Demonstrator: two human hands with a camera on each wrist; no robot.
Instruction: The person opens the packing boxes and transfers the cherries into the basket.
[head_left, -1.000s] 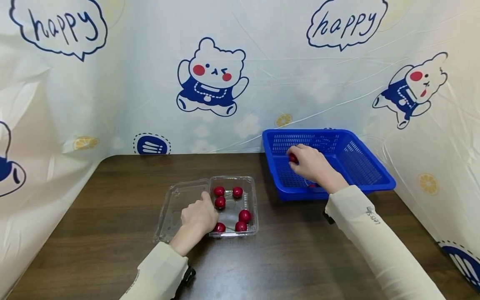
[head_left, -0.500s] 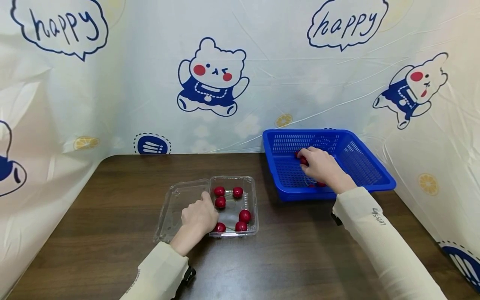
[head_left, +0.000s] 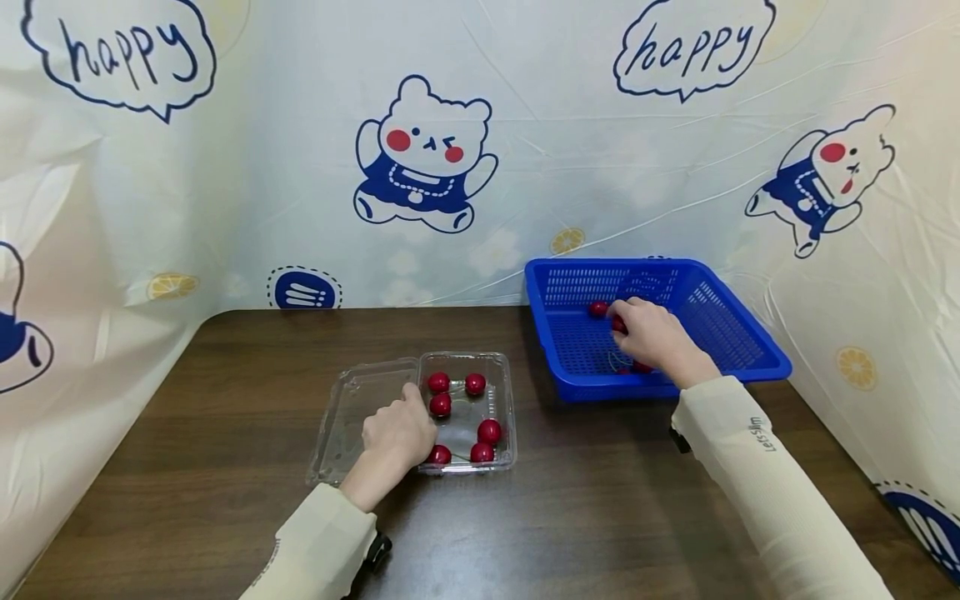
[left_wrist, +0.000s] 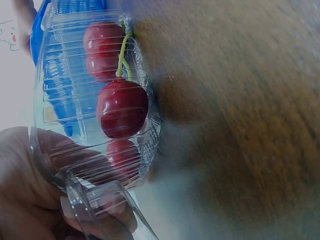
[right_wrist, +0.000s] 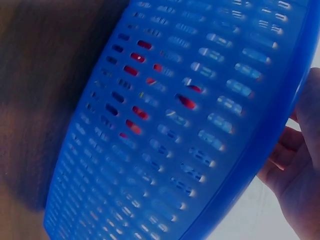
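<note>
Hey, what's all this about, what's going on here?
Someone is handling cherries with bare hands. The left hand grips the edge of a clear plastic box, its lid folded open on the table. Six cherries show in the box. The right hand is inside a blue basket, a cherry at its fingertips. Other loose cherries lie in the basket, some partly hidden.

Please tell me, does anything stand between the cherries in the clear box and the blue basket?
Only the walls of the clear box and the blue basket rise between; on the table nothing visible blocks the cherries. The open lid and left hand are at the box's other side; the right hand is at the basket.
</note>
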